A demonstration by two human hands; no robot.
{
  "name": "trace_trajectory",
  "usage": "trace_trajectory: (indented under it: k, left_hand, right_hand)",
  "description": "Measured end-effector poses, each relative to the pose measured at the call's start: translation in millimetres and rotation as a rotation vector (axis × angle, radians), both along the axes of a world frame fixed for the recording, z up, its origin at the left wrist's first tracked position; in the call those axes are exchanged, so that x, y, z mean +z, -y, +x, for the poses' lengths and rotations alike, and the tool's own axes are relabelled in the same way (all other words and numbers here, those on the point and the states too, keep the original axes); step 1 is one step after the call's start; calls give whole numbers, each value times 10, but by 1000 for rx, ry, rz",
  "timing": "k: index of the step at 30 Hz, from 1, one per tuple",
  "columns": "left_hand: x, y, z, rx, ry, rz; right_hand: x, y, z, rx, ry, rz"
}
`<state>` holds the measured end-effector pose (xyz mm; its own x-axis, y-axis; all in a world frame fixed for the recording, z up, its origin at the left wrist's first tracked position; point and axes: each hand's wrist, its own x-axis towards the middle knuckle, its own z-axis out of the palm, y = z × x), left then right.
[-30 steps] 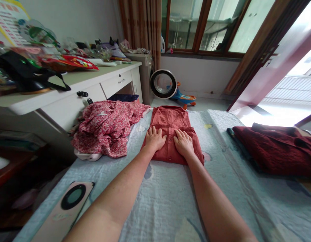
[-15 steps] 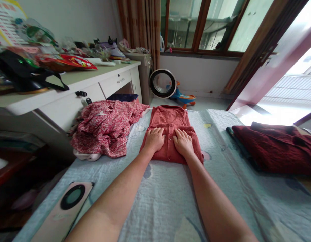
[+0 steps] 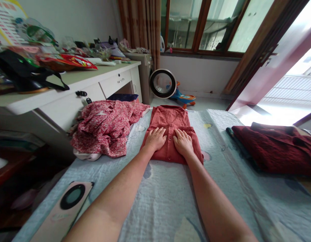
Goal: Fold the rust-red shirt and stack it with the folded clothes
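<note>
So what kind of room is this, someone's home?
Most likely a bedroom at home: both hands press a folded red shirt on a quilted bed cover, beside a cluttered desk with drawers and a curtained window.

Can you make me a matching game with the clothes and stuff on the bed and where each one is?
Things:
1. rust-red shirt
2. flowery red garment
3. dark red garment
4. phone

Places:
A. at the bed's right side
B. near corner of the blanket, on the left
C. flat under the left hand and right hand
D. crumpled in a heap by the desk

Pairs: 1-C, 2-D, 3-A, 4-B
</note>
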<state>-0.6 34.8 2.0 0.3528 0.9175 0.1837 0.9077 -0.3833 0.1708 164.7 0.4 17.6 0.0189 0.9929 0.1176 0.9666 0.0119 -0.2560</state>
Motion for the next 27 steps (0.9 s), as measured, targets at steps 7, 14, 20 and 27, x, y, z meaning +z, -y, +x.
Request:
trace_trajectory:
  k: [7,14,20,27]
  left_hand:
    - [153,-80,94,67,-20,-225]
    - [90,-20,109,79,-2,-113]
    - [32,41,112,95,44,-21]
    - [45,76,69,77,108,30]
  right_hand:
    - [6,-2,-5,-8,-2,-13]
    - [-5,-8,-4,-10,6,-9]
    - [3,-1,-4,-6,-4,-6]
    - [-8,-5,3,0,-12,-1]
